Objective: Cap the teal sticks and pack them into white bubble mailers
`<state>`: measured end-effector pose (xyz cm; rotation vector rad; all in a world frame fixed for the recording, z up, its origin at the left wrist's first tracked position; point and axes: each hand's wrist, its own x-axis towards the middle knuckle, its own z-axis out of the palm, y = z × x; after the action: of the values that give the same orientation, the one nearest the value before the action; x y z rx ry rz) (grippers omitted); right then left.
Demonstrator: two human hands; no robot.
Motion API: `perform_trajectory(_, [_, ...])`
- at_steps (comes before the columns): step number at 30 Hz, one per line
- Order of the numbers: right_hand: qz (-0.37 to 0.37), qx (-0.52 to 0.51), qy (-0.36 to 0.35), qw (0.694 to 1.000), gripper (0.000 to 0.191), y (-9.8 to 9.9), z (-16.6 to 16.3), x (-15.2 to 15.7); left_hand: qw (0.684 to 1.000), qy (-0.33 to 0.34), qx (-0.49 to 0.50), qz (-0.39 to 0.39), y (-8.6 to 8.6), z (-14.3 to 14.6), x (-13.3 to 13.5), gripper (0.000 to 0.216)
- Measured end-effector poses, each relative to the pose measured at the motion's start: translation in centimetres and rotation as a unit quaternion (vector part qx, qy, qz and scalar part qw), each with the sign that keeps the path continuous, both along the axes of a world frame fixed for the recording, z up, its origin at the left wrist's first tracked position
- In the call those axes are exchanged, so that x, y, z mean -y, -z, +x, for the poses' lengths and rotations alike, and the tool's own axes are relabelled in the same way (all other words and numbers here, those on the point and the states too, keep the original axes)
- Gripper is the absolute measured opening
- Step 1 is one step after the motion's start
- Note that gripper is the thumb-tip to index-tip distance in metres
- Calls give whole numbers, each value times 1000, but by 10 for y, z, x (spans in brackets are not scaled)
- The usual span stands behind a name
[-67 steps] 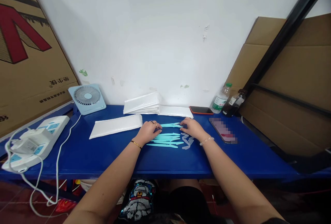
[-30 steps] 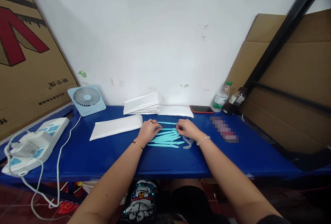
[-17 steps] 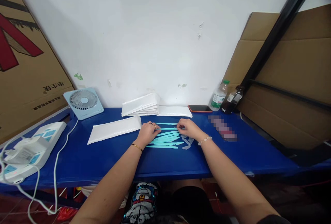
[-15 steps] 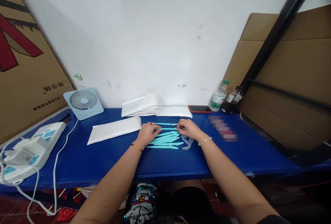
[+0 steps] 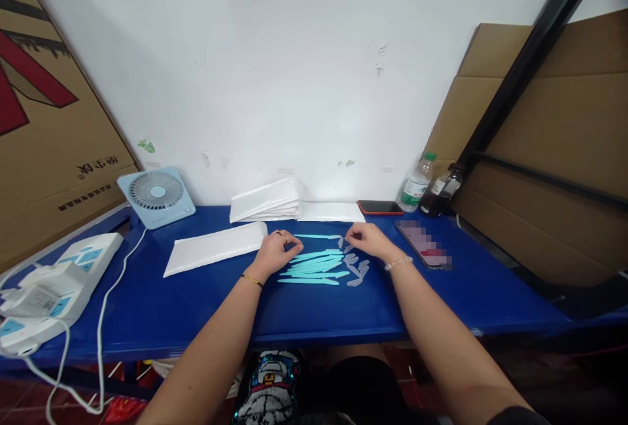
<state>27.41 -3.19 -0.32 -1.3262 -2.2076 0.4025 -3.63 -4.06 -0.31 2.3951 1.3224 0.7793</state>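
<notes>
Several teal strips [image 5: 314, 265] lie in a loose pile on the blue table [image 5: 206, 301], with one more strip [image 5: 318, 237] lying apart just behind them. Small clear pieces [image 5: 356, 269] are scattered at the pile's right end. My left hand [image 5: 275, 250] rests at the pile's left end. Its fingers are curled together, and what they pinch is hidden. My right hand [image 5: 369, 240] hovers by the clear pieces with thumb and fingertips pinched. Whatever is between them is too small to name.
A white padded envelope [image 5: 216, 248] lies left of my hands. A stack of them [image 5: 267, 199] stands at the wall. A small fan [image 5: 157, 195], a power strip with cables [image 5: 53, 281], two phones [image 5: 380, 207] [image 5: 424, 248] and two bottles [image 5: 417, 186] [image 5: 444, 193] ring the table.
Both hands were pinching the ends of one strip close together. My right hand has now drawn away to the right and my left hand has pulled back slightly.
</notes>
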Motion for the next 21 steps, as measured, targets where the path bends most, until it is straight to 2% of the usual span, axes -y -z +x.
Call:
perform_trajectory(4, [49, 51, 6, 997, 11, -1, -23, -13, 1000, -20, -8, 3, 0, 8, -5, 28])
perform_trajectory(7, [64, 108, -8, 992, 5, -1, -38, -17, 998, -19, -50, 34, 0, 15, -10, 29])
perform_trajectory(11, [106, 144, -35, 983, 7, 0, -47, -14, 992, -9, -112, 60, 1, 27, -17, 29])
perform_trajectory(17, [69, 67, -62, 993, 9, 0, -38, -9, 991, 17, -125, 51, 2, 28, -26, 15])
perform_trajectory(21, [31, -39, -18, 999, 4, -2, -16, -5, 998, -31, -46, 32, -3, 14, -27, 18])
